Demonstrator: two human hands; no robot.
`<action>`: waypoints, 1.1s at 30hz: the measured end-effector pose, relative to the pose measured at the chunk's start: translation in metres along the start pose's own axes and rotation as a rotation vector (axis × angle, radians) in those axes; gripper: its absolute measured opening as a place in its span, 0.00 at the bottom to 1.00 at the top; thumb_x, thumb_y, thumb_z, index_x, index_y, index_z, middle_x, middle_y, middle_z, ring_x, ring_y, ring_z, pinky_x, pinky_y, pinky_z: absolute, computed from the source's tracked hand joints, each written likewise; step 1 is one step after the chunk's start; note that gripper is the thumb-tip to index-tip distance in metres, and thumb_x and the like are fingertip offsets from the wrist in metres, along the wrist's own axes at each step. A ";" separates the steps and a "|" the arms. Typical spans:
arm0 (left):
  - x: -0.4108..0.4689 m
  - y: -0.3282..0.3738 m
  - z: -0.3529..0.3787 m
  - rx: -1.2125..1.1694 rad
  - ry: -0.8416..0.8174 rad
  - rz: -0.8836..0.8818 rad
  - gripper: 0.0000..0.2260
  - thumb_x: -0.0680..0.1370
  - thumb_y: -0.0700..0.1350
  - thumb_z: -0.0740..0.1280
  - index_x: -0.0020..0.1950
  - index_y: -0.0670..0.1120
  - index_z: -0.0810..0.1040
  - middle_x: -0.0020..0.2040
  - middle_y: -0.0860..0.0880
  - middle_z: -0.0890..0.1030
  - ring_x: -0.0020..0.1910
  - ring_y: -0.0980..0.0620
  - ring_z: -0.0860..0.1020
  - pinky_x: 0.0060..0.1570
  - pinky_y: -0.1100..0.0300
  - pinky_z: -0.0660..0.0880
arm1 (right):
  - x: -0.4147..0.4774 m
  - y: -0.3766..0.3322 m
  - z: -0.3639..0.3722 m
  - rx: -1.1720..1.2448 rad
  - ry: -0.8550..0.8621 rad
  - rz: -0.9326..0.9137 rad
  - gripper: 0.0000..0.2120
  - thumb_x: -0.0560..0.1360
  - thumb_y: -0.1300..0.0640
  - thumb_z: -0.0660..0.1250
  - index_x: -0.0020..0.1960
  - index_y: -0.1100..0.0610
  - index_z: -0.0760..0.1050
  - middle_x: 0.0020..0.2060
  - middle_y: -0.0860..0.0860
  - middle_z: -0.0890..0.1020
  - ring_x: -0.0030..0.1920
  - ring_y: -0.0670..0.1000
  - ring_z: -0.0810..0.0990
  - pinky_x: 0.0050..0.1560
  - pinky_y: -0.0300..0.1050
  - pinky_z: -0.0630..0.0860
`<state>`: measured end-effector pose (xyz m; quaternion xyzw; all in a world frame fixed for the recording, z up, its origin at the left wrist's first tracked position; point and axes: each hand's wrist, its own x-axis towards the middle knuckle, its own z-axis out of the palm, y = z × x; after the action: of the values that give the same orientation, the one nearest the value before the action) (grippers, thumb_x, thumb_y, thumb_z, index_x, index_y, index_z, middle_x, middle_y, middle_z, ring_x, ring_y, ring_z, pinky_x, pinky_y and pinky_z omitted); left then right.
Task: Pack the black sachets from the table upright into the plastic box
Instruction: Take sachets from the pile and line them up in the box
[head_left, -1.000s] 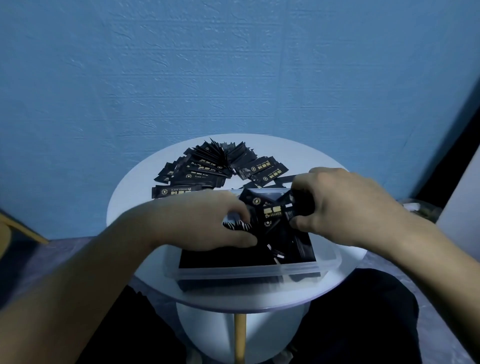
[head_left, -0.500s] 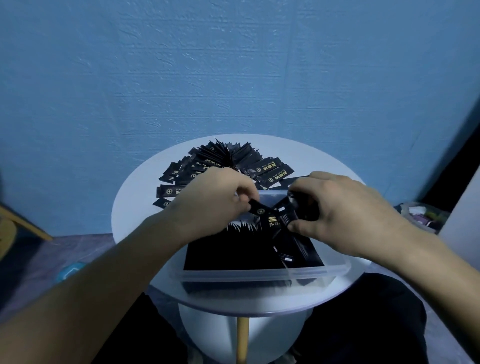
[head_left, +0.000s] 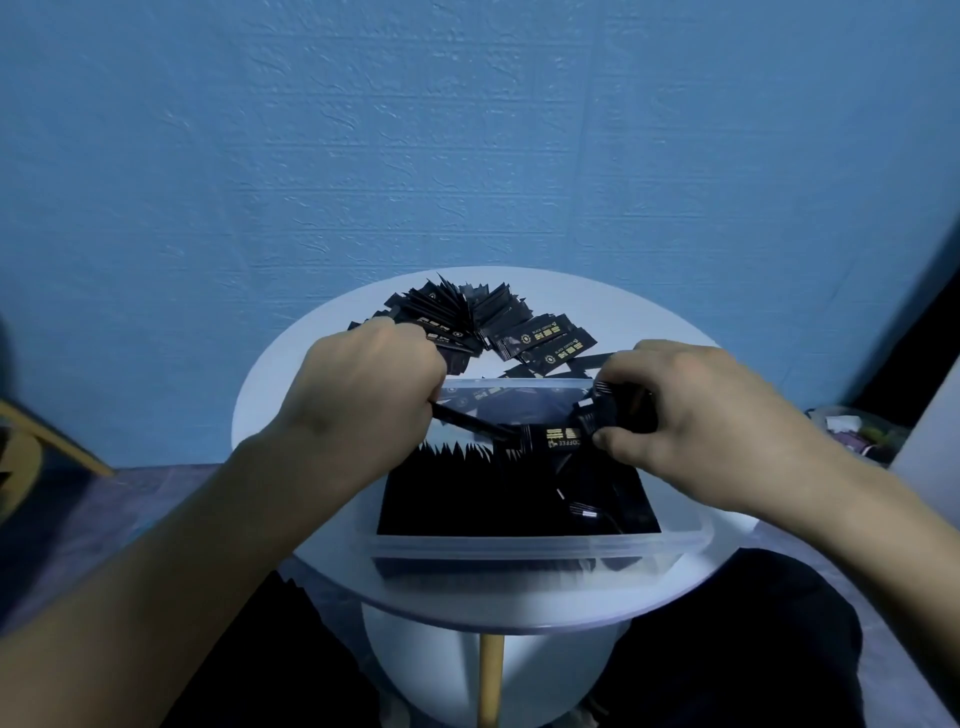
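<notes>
Leftward, one sachet (head_left: 478, 423) was drawn from the bundle (head_left: 621, 410). Head view: left grip (head_left: 371, 387) seen pinched on it, right grip (head_left: 691, 415) clamped round the bundle, both above the plastic box (head_left: 519, 545). If tugged askew, packed rows (head_left: 467, 493) could be toppled.

The sachet (head_left: 561, 438) reads "COFFEE" in gold; print on the farther sachets (head_left: 550, 345) seems too blurred to read.

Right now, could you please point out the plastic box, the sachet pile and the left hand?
plastic box (head_left: 524, 544): head view, near rim.
sachet pile (head_left: 540, 338): head view, printed sachet.
left hand (head_left: 363, 397): head view, its back.
</notes>
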<state>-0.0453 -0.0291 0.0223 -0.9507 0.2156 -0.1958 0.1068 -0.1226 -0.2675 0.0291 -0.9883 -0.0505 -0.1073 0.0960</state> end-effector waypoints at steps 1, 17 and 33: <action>-0.001 -0.002 -0.003 -0.016 0.001 -0.016 0.09 0.77 0.44 0.64 0.52 0.52 0.82 0.51 0.52 0.77 0.56 0.47 0.75 0.35 0.56 0.62 | 0.000 0.000 0.000 0.016 0.007 0.008 0.12 0.70 0.43 0.72 0.50 0.44 0.75 0.43 0.41 0.75 0.47 0.50 0.77 0.48 0.53 0.77; -0.001 0.059 0.000 -0.591 -0.081 0.130 0.12 0.75 0.61 0.70 0.50 0.54 0.77 0.49 0.56 0.75 0.50 0.53 0.75 0.50 0.54 0.74 | 0.001 0.002 -0.005 0.225 0.200 0.019 0.08 0.70 0.56 0.72 0.44 0.47 0.74 0.35 0.43 0.79 0.39 0.48 0.78 0.44 0.50 0.76; 0.007 0.066 0.038 -0.577 -0.385 0.419 0.12 0.77 0.59 0.63 0.47 0.55 0.84 0.45 0.56 0.82 0.47 0.54 0.81 0.55 0.48 0.78 | -0.010 0.011 -0.006 0.033 0.135 -0.024 0.10 0.70 0.53 0.72 0.37 0.49 0.70 0.31 0.45 0.76 0.35 0.49 0.74 0.38 0.53 0.76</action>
<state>-0.0478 -0.0866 -0.0282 -0.8963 0.4270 0.0802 -0.0884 -0.1321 -0.2799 0.0304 -0.9764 -0.0574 -0.1741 0.1140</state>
